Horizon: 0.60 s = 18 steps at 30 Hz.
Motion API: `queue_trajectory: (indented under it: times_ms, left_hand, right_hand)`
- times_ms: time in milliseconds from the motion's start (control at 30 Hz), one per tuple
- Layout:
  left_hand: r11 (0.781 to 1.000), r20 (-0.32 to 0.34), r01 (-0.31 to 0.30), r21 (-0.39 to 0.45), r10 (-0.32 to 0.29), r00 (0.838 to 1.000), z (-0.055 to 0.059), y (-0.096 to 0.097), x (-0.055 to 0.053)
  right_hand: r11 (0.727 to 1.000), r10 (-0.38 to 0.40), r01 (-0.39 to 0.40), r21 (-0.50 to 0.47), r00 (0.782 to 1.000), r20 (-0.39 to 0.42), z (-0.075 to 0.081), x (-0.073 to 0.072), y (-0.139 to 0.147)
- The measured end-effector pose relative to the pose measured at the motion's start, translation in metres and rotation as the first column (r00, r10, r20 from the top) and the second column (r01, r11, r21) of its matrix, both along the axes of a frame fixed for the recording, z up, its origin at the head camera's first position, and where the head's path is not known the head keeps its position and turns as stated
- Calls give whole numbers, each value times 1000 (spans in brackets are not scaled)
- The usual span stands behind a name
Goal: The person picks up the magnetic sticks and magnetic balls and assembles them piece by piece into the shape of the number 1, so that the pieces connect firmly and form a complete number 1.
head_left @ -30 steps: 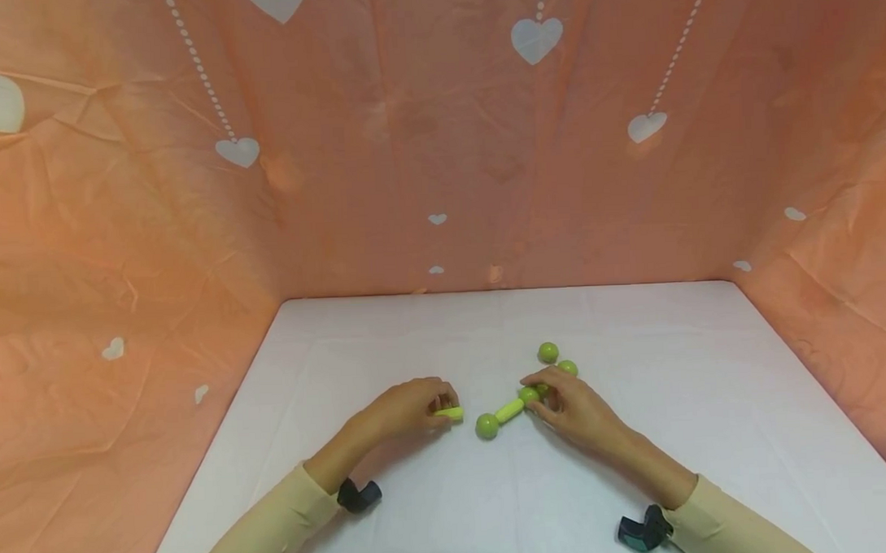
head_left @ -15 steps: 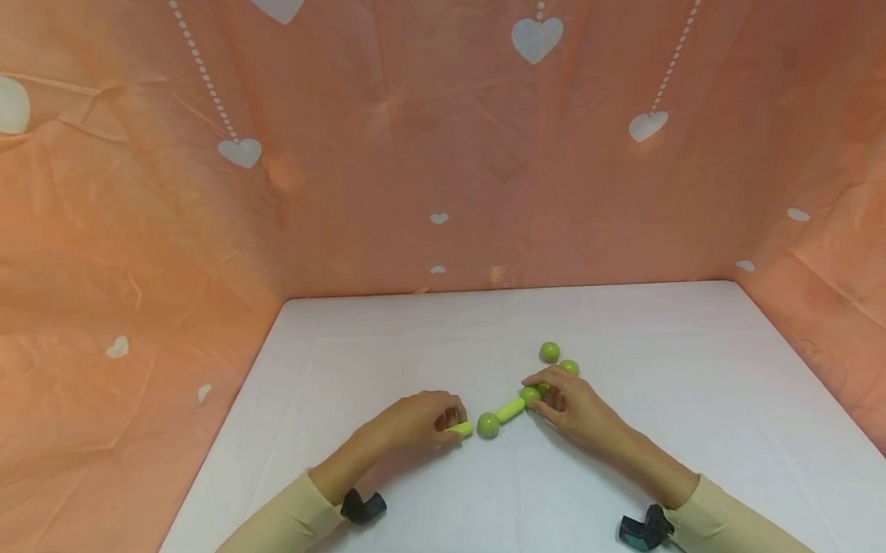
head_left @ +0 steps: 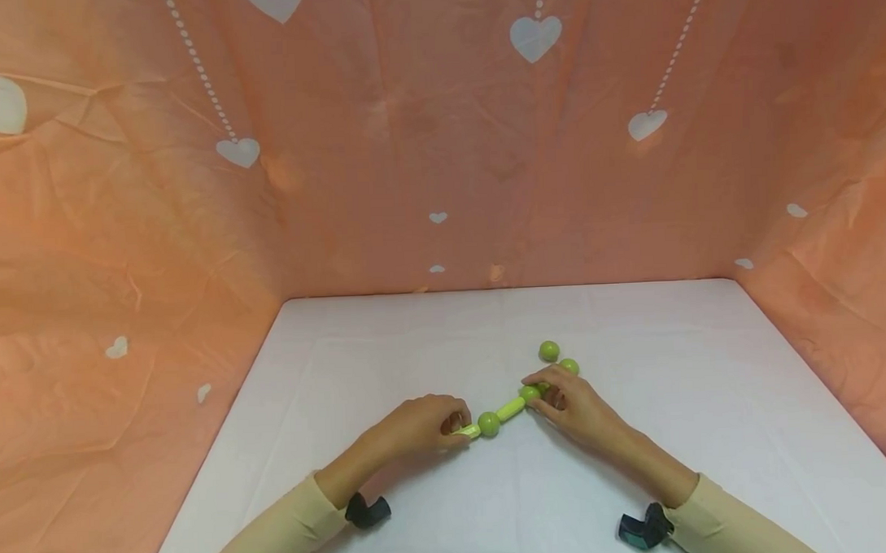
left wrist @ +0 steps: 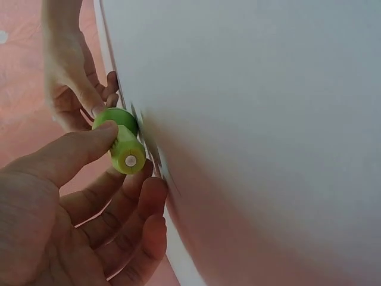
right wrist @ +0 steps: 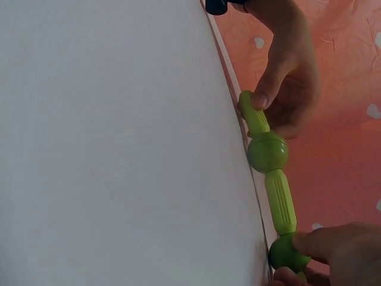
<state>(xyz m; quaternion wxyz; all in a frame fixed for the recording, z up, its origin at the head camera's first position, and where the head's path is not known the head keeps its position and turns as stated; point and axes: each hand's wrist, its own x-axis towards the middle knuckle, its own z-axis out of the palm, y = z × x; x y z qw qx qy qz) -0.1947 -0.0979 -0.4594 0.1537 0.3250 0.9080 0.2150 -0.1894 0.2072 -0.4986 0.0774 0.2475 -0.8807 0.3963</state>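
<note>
My left hand [head_left: 428, 423] pinches a ridged yellow-green rod [right wrist: 256, 113] between thumb and fingers. One end of this rod meets a green ball [right wrist: 267, 152]; its near end, with a pale round dot, shows in the left wrist view. From that ball a second ridged rod [right wrist: 280, 201] runs to another green ball [right wrist: 287, 253], which my right hand [head_left: 579, 406] grips with thumb and fingertips. Beyond the right fingers, a further green ball [head_left: 569, 366] lies in line with the chain. The piece leading to it is mostly hidden by the hand.
A separate green ball [head_left: 550, 351] sits just behind the chain's far end. Everything lies on a white-covered table [head_left: 387, 343]. An orange cloth [head_left: 482, 145] with white hearts encloses its back and sides. Each wrist carries a dark camera mount [head_left: 368, 511].
My left hand has moved right and slightly nearer, bringing its rod from apart to against the end ball. The right hand and the chain stay where they were.
</note>
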Motion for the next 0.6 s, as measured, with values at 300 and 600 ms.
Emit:
queue_trajectory:
  times_ms: [300,600]
  left_hand:
    - [1000,3,5,-24,-5,1000,2,3,2]
    - [999,15,0,-52,1,1000,3,1,-2]
  right_hand:
    - [1000,-25,24,12,999,44,2,3,-1]
    - [1000,-17,17,-1,998,59,-1,4,-1]
